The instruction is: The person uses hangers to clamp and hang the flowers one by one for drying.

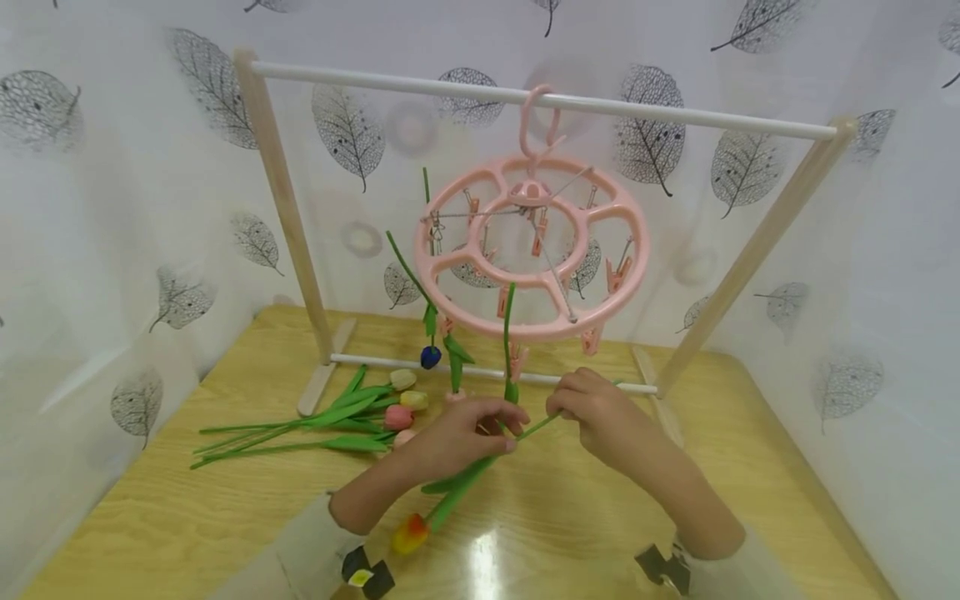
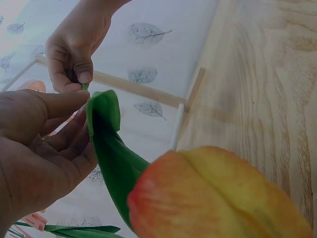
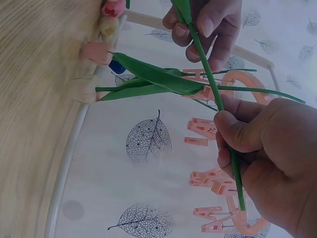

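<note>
A red-and-yellow tulip point(image 1: 411, 533) slants between my two hands, its bloom low toward the front. My left hand point(image 1: 472, 429) pinches it between thumb and fingers where the green leaves meet the stem. Farther up the stem point(image 3: 213, 82), my right hand point(image 1: 600, 408) grips near the bare end with thumb and curled fingers. Above them a pink round clip hanger point(image 1: 532, 329) hangs from a white rod. Bloom-down from its left and front side hang several tulips, among them a blue tulip point(image 1: 431, 357) and a white tulip point(image 3: 83, 89).
More tulips lie in a bunch on the wooden table point(image 1: 247, 517) at left, including a pink tulip point(image 1: 399, 417) and a yellow tulip point(image 1: 414, 401). A wooden stand point(image 1: 288, 208) carries the white rod point(image 1: 420, 85). Several pink clips, such as this clip point(image 1: 592, 340), dangle from the hanger.
</note>
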{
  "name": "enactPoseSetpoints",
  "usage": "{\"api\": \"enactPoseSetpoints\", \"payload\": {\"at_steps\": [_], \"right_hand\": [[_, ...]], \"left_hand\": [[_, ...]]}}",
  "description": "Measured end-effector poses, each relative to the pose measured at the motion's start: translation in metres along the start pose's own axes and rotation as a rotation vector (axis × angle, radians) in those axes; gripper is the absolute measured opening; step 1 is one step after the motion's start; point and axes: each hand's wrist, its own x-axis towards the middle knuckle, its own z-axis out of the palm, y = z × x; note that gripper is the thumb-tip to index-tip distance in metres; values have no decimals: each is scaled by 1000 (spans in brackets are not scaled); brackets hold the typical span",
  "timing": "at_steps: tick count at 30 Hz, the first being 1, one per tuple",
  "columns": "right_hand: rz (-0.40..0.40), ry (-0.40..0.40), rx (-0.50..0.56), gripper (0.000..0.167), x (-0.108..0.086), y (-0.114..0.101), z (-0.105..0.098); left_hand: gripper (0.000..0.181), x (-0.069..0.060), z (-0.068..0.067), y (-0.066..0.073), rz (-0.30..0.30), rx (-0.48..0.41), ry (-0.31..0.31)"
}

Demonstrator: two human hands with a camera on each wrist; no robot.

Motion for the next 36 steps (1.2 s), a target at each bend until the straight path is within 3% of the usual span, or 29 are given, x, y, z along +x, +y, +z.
{"api": "enactPoseSetpoints", "payload": {"at_steps": [13,19,21,23,25,27,29,31,33,35,36], "right_hand": [[29,-12,-20,35,5,-1,-9],[-48,88,-60,25,7,-1,-8],[-87,174,-87,17,8,-2,-9],[-118,325,-103,6,9,-4,-11],[-112,556,-107,16,11,-8,-14],[-55,835,-77,23,12,-14,-17],[31,1044,35,20,12,-21,-21],[91,1116,282,13,8,-24,-23],[134,1027,591,18,4,-26,-24],[216,865,883,33,1,-27,-20],[282,762,974,39,0,-28,-18]], "left_hand": [[30,-2,-4,0,16,54,-50],[32,-1,-5,-1,-3,50,-25],[32,0,-4,-1,-10,27,-15],[32,0,-4,-2,-8,-5,-20],[32,-1,-2,-2,5,-43,-32],[32,-1,0,0,22,-82,-47],[33,-1,2,1,36,-123,-50],[33,-2,3,3,45,-165,-36],[34,-4,3,5,48,-218,-13],[34,-5,3,7,61,-266,21],[35,-6,4,8,72,-292,34]]}}
